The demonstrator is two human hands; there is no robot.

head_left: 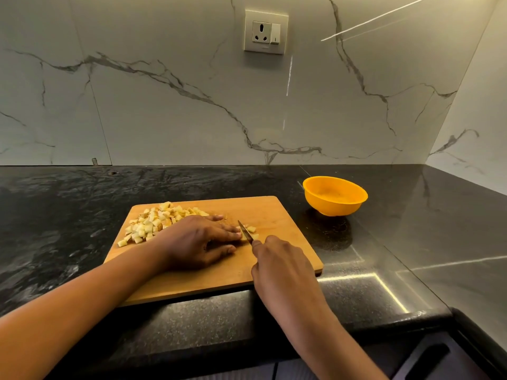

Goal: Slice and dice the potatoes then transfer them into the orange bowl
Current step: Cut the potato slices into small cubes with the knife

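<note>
Single head-worn view, facing forward and down, close over wooden cutting board (285, 215)

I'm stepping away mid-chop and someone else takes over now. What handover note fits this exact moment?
Left hand: fingers flat, pressing down potato on the cutting board.
Right hand: grips the knife, blade among the potato pieces beside the left fingertips.
Diced pile: far left of the board.
Orange bowl: right of the board, empty.
Done: most of the dicing.
Left: finish this bit, then transfer everything to the bowl.
</note>
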